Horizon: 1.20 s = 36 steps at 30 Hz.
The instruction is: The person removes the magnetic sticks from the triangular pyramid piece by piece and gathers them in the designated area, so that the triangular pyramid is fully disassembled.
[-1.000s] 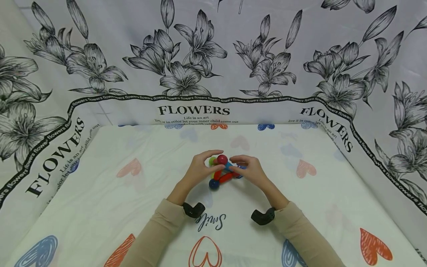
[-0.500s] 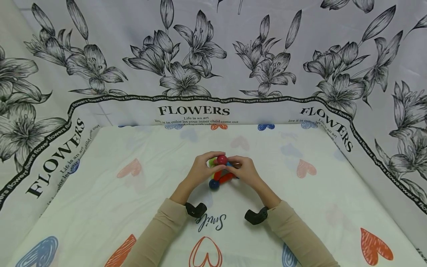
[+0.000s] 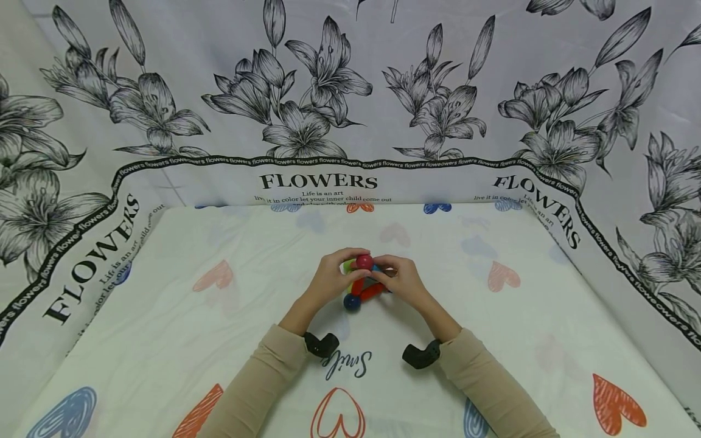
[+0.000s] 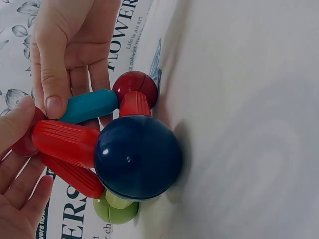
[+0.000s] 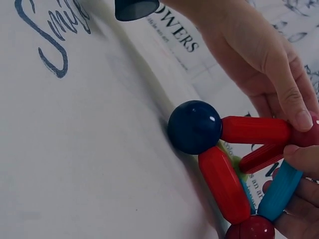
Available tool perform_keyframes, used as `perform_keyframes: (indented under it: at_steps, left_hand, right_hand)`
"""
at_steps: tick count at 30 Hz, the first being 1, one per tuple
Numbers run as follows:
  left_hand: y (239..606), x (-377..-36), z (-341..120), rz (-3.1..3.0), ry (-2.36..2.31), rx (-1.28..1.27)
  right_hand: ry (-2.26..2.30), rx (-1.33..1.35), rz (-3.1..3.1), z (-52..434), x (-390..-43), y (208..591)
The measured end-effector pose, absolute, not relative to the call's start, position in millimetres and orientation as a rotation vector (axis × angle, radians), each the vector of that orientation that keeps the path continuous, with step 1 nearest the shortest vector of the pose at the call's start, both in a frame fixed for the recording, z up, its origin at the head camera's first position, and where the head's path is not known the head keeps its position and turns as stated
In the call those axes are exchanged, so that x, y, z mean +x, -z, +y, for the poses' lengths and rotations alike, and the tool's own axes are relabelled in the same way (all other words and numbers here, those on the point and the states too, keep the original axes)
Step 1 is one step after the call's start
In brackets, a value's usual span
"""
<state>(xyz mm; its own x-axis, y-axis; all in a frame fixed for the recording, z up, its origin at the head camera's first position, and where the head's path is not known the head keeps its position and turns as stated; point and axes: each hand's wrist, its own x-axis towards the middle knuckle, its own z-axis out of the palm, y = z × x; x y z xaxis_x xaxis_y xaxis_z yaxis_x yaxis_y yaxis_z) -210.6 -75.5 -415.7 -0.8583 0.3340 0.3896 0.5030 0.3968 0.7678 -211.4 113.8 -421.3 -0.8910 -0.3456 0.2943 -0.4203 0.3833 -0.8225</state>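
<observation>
A small pyramid of magnetic rods and balls point(image 3: 362, 286) stands on the heart-printed cloth point(image 3: 219, 340). It has a dark blue ball point(image 3: 352, 302) at the near corner, a red ball point(image 3: 364, 262) on top, red rods point(image 4: 65, 143), a teal rod point(image 4: 89, 106) and a green ball point(image 4: 115, 211). My left hand point(image 3: 353, 266) curls round the top from the left, thumb against the red top ball point(image 5: 306, 134). My right hand point(image 3: 386, 272) pinches the teal rod point(image 5: 279, 191) from the right. A second dark red ball point(image 5: 251, 229) sits at a base corner.
Flower-printed sheeting point(image 3: 317, 121) walls the cloth at the back and both sides. The black wrist cameras point(image 3: 320, 344) point(image 3: 418, 356) hang just above the cloth near the word "Smile" point(image 3: 345, 365).
My right hand has moved left and closed onto the pyramid beside the top ball. The left hand's fingers have tightened slightly. In the last half second almost nothing moved.
</observation>
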Motion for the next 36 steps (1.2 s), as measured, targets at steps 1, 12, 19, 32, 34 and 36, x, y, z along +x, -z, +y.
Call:
perform_keyframes:
  at_steps: [1, 12, 19, 32, 34, 36]
  left_hand:
    - [415.6, -210.2, -75.9, -2.475, 1.456, -0.750]
    - [410.1, -207.5, -86.4, -2.501, 1.427, -0.682]
    - [407.7, -205.9, -95.5, -2.512, 1.438, -0.682]
    - [410.1, -205.3, -115.0, -2.534, 1.421, -0.646]
    - [410.2, -205.1, -117.9, -2.537, 1.434, -0.638]
    - [410.3, -204.8, -120.8, -2.546, 1.439, -0.627]
  right_hand:
    - [-1.554, 0.702, -2.547, 114.0, -210.8, 420.8]
    - [-1.617, 0.624, -2.531, 119.0, -209.1, 422.1]
    - [-1.659, 0.593, -2.520, 125.8, -208.4, 423.3]
    - [-1.580, 0.639, -2.503, 141.9, -205.0, 421.8]
    - [-1.571, 0.635, -2.500, 144.1, -204.0, 421.2]
    - [-1.565, 0.628, -2.499, 145.9, -203.3, 421.0]
